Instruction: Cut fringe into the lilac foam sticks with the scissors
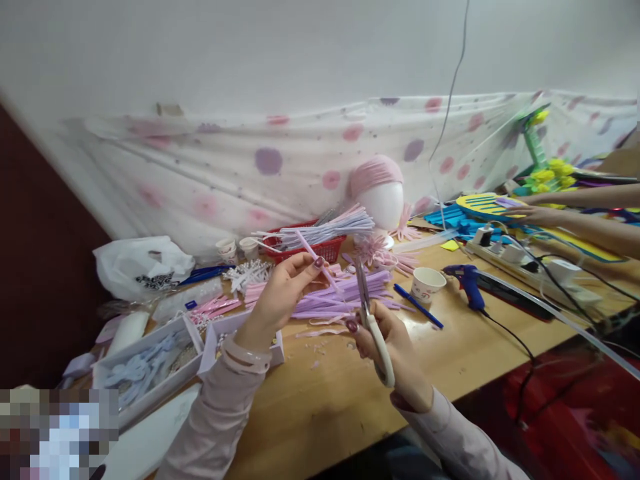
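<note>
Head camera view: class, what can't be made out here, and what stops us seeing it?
In the head view:
Held lilac stem: lower end blends into the lilac pile behind.
White bag: contents hidden by its plastic; print too blurred to read.
Small white box: partly covered by the left forearm.
Red basket: bottom hidden by piled stems.
Another person's arms: cut off by the right edge.
Bottom-left corner: masked by pixel blocks.

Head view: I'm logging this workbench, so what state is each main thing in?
Purple stem: pinched in the left hand
Scissors: held in the right hand, blade opening unclear
Nearest paper cup: upright, uncovered
Blue pen: lying down
Glue gun: lying down, cord attached
Red basket: uncovered, filled above its rim
Larger white box: uncovered
Plastic bag: crumpled
Head form: wearing pink band
</note>
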### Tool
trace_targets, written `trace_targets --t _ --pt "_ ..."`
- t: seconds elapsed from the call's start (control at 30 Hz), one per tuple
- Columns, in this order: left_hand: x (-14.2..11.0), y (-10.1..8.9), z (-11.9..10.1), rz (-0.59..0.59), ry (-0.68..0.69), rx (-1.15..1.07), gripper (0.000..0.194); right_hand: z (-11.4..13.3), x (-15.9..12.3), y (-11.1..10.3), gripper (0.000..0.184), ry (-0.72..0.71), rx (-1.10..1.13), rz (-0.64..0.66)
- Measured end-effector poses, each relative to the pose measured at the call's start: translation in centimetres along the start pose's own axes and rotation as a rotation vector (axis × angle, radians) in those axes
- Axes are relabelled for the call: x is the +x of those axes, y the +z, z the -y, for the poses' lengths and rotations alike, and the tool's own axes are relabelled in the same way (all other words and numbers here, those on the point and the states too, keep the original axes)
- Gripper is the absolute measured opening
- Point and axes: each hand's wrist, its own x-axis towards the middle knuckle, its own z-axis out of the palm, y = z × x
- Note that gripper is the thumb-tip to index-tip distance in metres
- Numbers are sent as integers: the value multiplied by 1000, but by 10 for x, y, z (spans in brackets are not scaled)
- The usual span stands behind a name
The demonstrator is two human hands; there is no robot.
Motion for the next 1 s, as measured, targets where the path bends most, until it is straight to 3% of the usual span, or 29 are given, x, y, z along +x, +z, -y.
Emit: trace_targets --t 0.2,0.33,0.53,1.0 --pt "-5 1 -8 18 89 -138 21 -3 -4 0 37 -117 -460 130" --pt "-10 9 -9 97 78 -219 17 2 -2 3 39 -215 -617 61" --pt "-13 23 1 105 46 -268 20 10 1 -1 41 -315 -698 -85" --pt "-13 27 6 51 -11 -270 16 14 1 -10 42 -334 -787 -164"
